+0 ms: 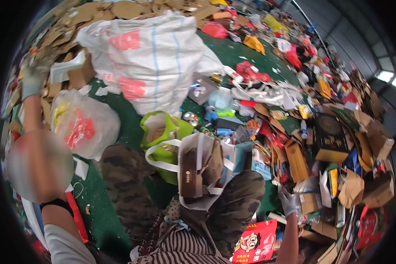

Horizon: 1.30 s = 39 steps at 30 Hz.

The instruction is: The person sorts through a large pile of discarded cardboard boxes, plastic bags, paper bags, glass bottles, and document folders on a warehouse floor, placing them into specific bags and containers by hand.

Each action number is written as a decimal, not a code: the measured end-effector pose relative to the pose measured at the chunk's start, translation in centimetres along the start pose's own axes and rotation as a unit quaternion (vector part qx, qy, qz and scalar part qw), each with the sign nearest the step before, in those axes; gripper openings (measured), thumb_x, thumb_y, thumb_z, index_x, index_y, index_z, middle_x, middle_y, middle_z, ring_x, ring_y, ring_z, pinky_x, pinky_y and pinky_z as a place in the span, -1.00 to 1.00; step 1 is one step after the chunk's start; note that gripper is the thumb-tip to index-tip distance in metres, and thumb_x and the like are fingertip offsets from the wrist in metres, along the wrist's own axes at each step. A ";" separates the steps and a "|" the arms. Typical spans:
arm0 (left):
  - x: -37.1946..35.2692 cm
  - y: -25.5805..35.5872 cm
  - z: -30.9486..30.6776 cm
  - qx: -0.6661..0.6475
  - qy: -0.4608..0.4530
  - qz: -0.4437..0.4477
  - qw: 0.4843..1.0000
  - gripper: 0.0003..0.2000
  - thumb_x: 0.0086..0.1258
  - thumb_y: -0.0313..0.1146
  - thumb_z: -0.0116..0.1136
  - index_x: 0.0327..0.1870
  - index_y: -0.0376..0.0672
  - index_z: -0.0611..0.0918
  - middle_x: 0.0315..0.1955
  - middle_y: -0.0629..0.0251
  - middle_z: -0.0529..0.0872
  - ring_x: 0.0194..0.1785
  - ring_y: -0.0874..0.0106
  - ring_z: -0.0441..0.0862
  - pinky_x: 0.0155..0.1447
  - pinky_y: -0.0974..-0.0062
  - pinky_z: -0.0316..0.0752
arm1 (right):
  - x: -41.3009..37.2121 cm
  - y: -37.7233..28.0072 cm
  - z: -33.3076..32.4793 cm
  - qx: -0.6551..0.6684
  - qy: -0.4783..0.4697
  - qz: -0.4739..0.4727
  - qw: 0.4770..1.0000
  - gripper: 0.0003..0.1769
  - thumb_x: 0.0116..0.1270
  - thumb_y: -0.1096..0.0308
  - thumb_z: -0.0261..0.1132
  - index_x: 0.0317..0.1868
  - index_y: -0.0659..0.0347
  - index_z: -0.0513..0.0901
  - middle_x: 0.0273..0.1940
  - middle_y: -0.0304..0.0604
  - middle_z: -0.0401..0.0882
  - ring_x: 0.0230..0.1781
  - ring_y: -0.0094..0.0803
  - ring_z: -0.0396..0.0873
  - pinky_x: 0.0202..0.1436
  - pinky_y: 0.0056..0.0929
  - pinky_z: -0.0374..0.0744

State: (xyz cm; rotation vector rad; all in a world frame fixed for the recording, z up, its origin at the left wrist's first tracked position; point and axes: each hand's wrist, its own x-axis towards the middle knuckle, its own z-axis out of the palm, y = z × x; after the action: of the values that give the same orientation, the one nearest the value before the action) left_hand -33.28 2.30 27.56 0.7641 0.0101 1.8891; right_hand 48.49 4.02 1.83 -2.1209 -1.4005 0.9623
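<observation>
My left hand (34, 72), in a pale glove, is stretched far out to the left. It is over flattened cardboard (53, 42), beside a white foam piece (68, 66); its fingers are smeared, so I cannot make out a hold. On the right, my gloved right hand (287, 201) reaches down at the edge of a pile of boxes, fingers extended, with nothing visible in them. A cardboard box (309, 202) is close beside it. Between my knees stand a white carrier bag (193, 152) with a brown box (190, 176) inside and a green bag (182, 127).
A big white woven sack (163, 57) lies ahead on the green floor (233, 48). Left of my knees is a clear plastic bag (105, 119) of waste. Mixed rubbish and a black box (329, 132) heap up on the right. A red printed package (257, 242) lies near my right forearm.
</observation>
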 end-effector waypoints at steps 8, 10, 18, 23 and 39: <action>-7.3 -26.4 -3.7 0.435 0.129 -0.204 0.868 -0.57 0.30 -0.19 0.08 0.14 -0.20 0.41 -0.04 0.23 0.54 -0.17 0.46 0.56 -0.07 0.48 0.48 | 7.9 -3.2 11.6 -0.211 0.070 -0.066 0.973 -0.06 -0.05 -0.06 0.43 0.27 0.24 0.27 0.23 0.10 0.29 0.23 -0.03 0.31 0.25 -0.24 0.33; -8.5 -31.8 -2.7 0.477 0.111 -0.327 0.808 -0.47 0.23 -0.27 0.17 0.22 -0.22 0.36 -0.01 0.27 0.51 -0.14 0.49 0.53 -0.06 0.54 0.47 | 10.5 -6.5 14.7 -0.200 0.104 -0.020 0.974 0.06 -0.13 -0.08 0.47 0.33 0.20 0.18 0.27 0.14 0.23 0.27 0.01 0.26 0.27 -0.24 0.32; -7.0 -35.5 -2.4 0.627 -0.262 -0.358 0.641 -0.62 0.19 -0.39 0.18 0.07 -0.15 0.50 -0.25 0.23 0.63 -0.30 0.39 0.62 -0.19 0.46 0.51 | 21.5 -1.6 14.2 -0.411 0.150 0.085 0.895 -0.18 0.03 0.29 0.18 0.36 0.07 0.10 0.16 0.09 0.38 0.03 -0.02 0.51 0.06 -0.13 0.49; -6.3 -36.5 -3.0 0.523 -0.580 -0.266 0.564 -0.63 0.20 -0.22 0.19 0.03 -0.08 0.54 -0.28 0.35 0.64 -0.40 0.42 0.62 -0.39 0.49 0.49 | 19.5 -2.9 7.2 -0.299 0.178 0.141 0.927 -0.35 0.03 0.25 0.21 0.20 0.18 0.36 -0.01 0.16 0.54 -0.01 -0.02 0.54 0.03 -0.17 0.47; -5.2 -36.6 -4.6 0.472 -0.615 -0.279 0.567 -0.73 0.15 -0.33 0.18 -0.11 -0.13 0.63 -0.42 0.24 0.67 -0.41 0.26 0.62 -0.34 0.33 0.49 | -4.8 4.7 13.3 0.670 0.227 0.104 0.699 -0.47 0.35 -0.06 -0.03 0.17 0.09 0.42 0.05 -0.11 0.52 0.00 -0.10 0.54 -0.09 -0.12 0.63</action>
State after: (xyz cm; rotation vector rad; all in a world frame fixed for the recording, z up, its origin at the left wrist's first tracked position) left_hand -4.16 15.99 8.82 2.3415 0.3626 0.2652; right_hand 40.37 -2.70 -8.78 -1.1504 0.0144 0.9411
